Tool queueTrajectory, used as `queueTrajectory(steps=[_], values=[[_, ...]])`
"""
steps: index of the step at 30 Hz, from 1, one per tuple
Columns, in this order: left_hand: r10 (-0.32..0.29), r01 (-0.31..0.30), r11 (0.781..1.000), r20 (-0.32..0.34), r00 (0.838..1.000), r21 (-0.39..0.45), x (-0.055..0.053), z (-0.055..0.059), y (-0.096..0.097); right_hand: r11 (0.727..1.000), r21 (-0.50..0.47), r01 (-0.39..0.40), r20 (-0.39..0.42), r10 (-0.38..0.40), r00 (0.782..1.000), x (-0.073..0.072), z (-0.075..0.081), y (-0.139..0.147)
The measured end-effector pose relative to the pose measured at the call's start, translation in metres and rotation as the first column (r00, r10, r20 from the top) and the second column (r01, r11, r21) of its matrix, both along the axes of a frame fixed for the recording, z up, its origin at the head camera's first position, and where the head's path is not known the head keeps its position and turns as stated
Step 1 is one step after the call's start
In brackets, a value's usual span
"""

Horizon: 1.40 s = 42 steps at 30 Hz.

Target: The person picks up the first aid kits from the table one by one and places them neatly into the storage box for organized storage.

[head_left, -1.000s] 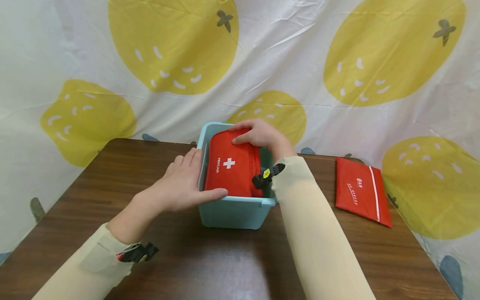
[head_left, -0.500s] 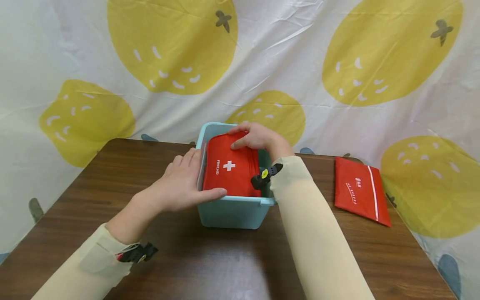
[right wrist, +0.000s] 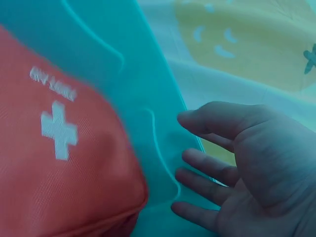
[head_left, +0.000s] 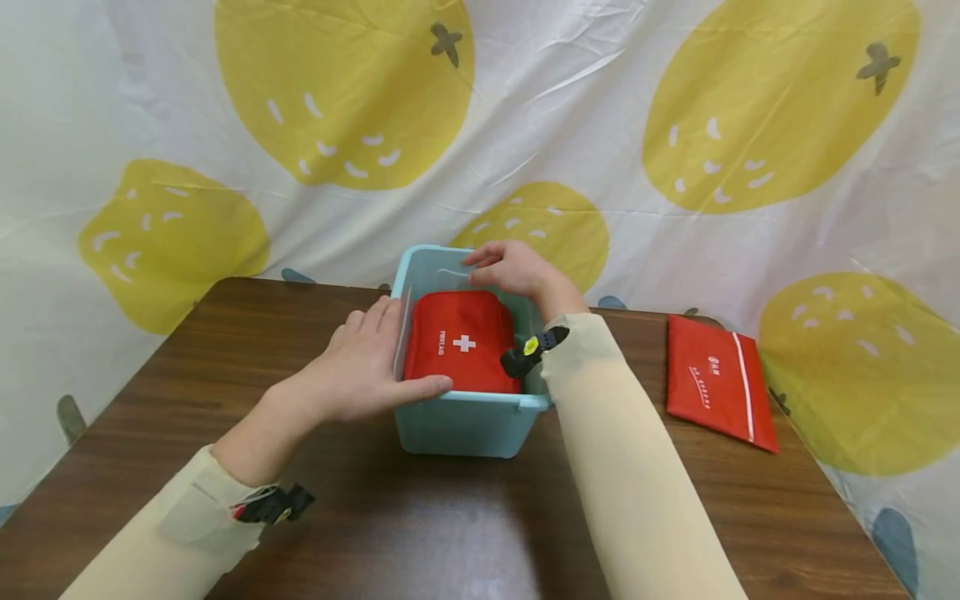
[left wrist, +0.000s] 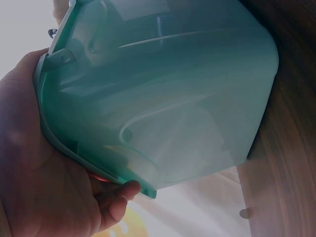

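Note:
A red first aid bag point(head_left: 438, 321) with a white cross lies inside a light blue plastic bin point(head_left: 465, 433), below its rim. My left hand point(head_left: 356, 367) rests on the bin's left and near rim, thumb stretched along the near edge. In the left wrist view, the palm of this left hand point(left wrist: 54, 182) lies against the rim of the bin point(left wrist: 187, 108). My right hand point(head_left: 513, 268) hovers at the bin's far right side, apart from the bag. From the right wrist, its fingers point(right wrist: 197, 185) look loosely bent with nothing between them, beside the red bag point(right wrist: 94, 163).
On the right side of the brown wooden table point(head_left: 360, 525) lies a flat red pouch point(head_left: 716, 383) with a white stripe. A white curtain point(head_left: 555, 92) printed with yellow fruit hangs behind the table. Both wrists carry black straps.
The first aid bag has dropped lower into the bin, its far edge sinking away from my right hand, which has let go of it. My left hand stays on the rim.

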<state>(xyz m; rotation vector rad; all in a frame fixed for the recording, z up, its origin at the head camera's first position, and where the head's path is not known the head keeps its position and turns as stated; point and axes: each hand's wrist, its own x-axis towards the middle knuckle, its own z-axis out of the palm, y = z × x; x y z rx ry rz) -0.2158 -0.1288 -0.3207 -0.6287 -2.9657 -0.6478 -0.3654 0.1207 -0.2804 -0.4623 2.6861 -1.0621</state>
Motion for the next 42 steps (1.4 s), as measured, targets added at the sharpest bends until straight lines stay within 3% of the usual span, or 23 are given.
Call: queueTrajectory(steps=[12, 20, 24, 27, 34, 42], values=[[0.0, 0.0, 1.0, -0.002, 1.0, 0.001, 0.001, 0.001, 0.0, 0.992, -0.126, -0.009, -0.002, 0.009, 1.0, 0.004, 0.009, 0.0], [0.007, -0.007, 1.0, 0.006, 1.0, 0.003, 0.003, 0.0, -0.001, 0.946, -0.318, -0.066, -0.077, 0.043, 0.996, 0.017, 0.045, 0.009], [0.01, -0.01, 1.0, 0.006, 1.0, 0.003, 0.003, 0.001, -0.001, 0.945, -0.314, -0.09, -0.164, 0.039, 0.986, 0.032, 0.065, 0.031], [0.01, -0.01, 1.0, 0.002, 1.0, -0.004, 0.003, 0.001, -0.001, 0.965, -0.254, -0.067, -0.214, 0.011, 0.977, 0.043, 0.07, 0.054], [0.01, -0.01, 1.0, -0.009, 1.0, -0.003, 0.004, 0.001, -0.004, 0.998, -0.061, 0.01, -0.243, -0.024, 0.97, 0.062, 0.052, 0.114], [0.0, 0.0, 1.0, -0.015, 1.0, 0.0, 0.004, 0.001, -0.004, 0.989, 0.122, 0.085, -0.183, -0.062, 0.981, 0.064, -0.009, 0.193]])
